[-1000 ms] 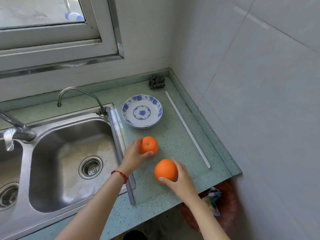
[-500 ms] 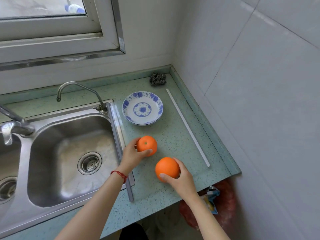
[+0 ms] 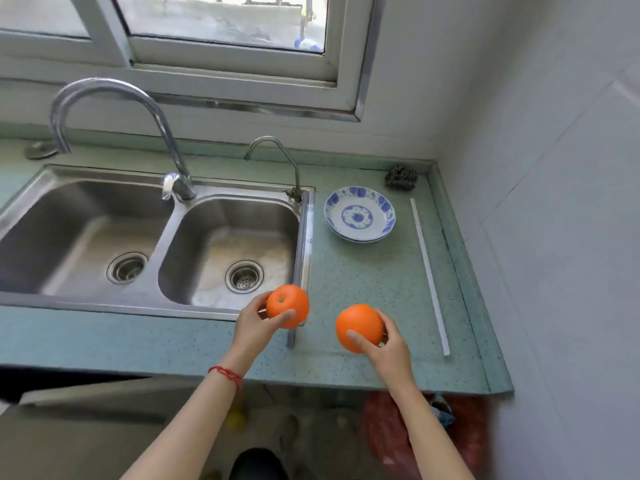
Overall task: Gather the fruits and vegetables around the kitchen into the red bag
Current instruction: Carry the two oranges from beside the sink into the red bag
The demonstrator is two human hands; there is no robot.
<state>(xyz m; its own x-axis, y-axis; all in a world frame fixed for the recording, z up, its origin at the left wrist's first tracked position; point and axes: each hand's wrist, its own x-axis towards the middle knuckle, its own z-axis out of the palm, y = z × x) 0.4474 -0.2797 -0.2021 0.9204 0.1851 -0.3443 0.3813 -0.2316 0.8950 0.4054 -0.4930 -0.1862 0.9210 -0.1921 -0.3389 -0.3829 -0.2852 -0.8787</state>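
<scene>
A: What are the hands doing?

B: Each one holds an orange. The left hand (image 3: 254,327) is wrapped around the smaller orange (image 3: 287,305), fingers behind it and the thumb across its front; the stem end faces the camera. It sits over the front right corner of the sink (image 3: 149,308), above the rim.

A: And the other?

B: The right hand (image 3: 389,344) grips the larger orange (image 3: 359,327) from the right and below, thumb pressed on its front. That one is above the green speckled counter (image 3: 363,275), just right of the sink. The two oranges are near each other but apart. I cannot tell whether either one touches the surface beneath it.

A: Where is the red bag?

B: Low down, under the counter's front edge at the right, on the floor. The red bag (image 3: 384,434) is partly hidden by the right forearm, and it is blurred, so I cannot make out its contents.

A: Anything else on the counter?

B: A blue and white dish (image 3: 360,214) farther back, which looks like two stacked. A dark scrubber (image 3: 401,177) sits in the far corner by the wall, and a long white strip (image 3: 429,275) lies along the right side. Two taps stand behind the double sink: a tall one (image 3: 114,95) and a thin one (image 3: 277,150).

A: Anything on the wrist?

B: A red string (image 3: 227,374) around the left one.
</scene>
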